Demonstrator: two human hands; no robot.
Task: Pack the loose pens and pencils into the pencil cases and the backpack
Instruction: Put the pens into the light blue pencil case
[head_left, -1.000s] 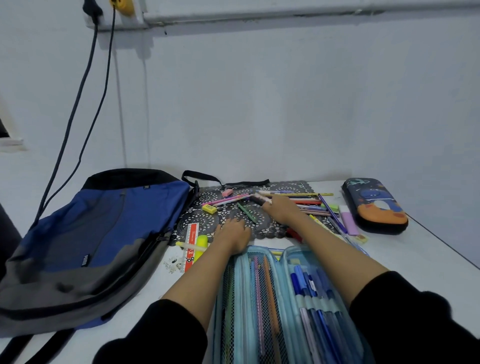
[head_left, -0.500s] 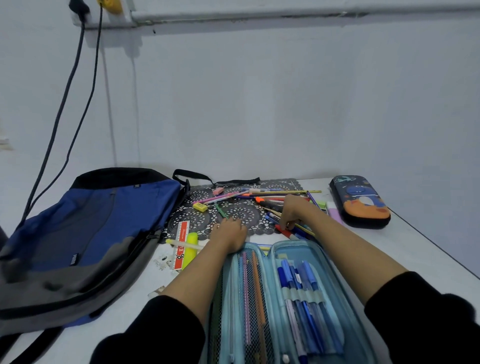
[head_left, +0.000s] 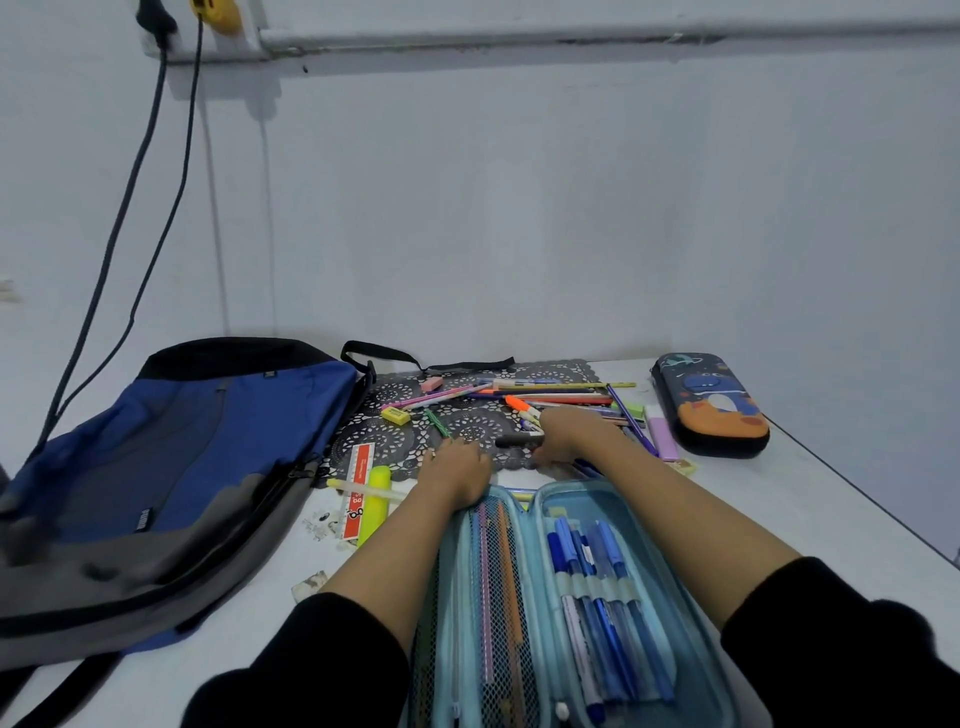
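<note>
Right hand (head_left: 565, 434) around a dark pen (head_left: 518, 441), left hand (head_left: 458, 470) on the pencil case (head_left: 597, 491)

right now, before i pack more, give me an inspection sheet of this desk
surface: white table, dark lace mat at the back.
job's things: blue pencil case open, partly filled; space-print case closed; backpack left; loose pens and pencils on mat.
clutter: ruler, yellow highlighter, pink eraser.
hands: left hand rests at blue pencil case's far edge; right hand holds a dark marker.
cables: two cables hang behind the backpack.
surroundings: pale wall, pipe.
</note>
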